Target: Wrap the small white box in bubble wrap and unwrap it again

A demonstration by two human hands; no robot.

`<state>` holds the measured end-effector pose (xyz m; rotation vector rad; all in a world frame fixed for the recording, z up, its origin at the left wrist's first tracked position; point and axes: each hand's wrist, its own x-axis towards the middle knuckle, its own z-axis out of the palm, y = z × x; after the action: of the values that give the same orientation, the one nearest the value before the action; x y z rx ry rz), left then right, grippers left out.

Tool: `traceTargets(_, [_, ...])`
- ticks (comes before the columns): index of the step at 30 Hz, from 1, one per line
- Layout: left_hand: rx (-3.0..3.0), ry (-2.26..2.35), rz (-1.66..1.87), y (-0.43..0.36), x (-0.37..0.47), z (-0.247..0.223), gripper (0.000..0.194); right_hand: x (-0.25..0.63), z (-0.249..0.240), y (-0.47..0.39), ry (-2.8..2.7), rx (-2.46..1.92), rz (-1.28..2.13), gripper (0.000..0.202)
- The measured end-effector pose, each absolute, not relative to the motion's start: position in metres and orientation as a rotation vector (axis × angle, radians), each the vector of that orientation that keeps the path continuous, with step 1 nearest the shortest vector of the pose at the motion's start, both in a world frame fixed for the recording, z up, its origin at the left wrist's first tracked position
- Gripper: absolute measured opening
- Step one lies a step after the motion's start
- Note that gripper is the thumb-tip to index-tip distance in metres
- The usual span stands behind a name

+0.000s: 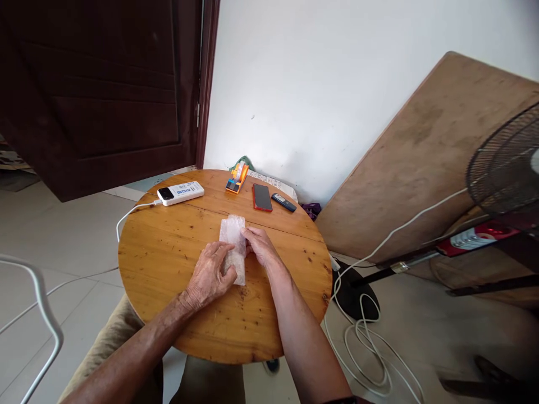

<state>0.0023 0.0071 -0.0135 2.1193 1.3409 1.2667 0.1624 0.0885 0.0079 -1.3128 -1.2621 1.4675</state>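
A folded piece of clear bubble wrap (234,238) lies lengthwise near the middle of the round wooden table. My right hand (260,247) grips its right edge, thumb on top and the other fingers partly hidden beside it. From the left, my left hand (213,270) rests against the wrap with its fingers and thumb apart, the fingertips touching its upper surface. Whether anything lies inside the folded layers cannot be made out.
Around the table (168,292) lie a white power bank (183,193) with a cable, an orange tape dispenser (237,178), a red-edged phone (262,197) and a small dark device (283,202). A standing fan (505,163) and loose cables (370,348) are at right.
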Motion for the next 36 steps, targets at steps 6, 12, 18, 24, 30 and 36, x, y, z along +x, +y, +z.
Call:
traceTargets(6, [2.062, 1.329, 1.212, 0.013, 0.000, -0.017, 0.049, 0.160, 0.009, 0.088, -1.274, -1.306, 1.472, 0.037])
traceTargets(12, [2.056, 1.263, 1.288, 0.014, 0.000, -0.020, 0.051, 0.160, 0.010, 0.087, -1.278, -1.319, 1.476, 0.042])
traceTargets(18, [2.003, 1.263, 1.253, 0.014, 0.001, -0.020, 0.050, 0.158, 0.008, 0.087, -1.313, -1.337, 1.404, 0.033])
traceTargets(24, [2.042, 1.306, 1.257, 0.011, 0.001, -0.017, 0.051, 0.155, 0.003, 0.089, -1.297, -1.374, 1.262, 0.022])
traceTargets(30, [2.352, 1.382, 1.194, 0.003, -0.001, -0.002, 0.044, 0.157, 0.001, 0.092, -1.252, -1.398, 1.207, 0.017])
traceTargets(36, [2.431, 1.413, 1.153, 0.001, 0.000, 0.001, 0.032, 0.154, 0.006, 0.090, -1.213, -1.294, 1.230, 0.024])
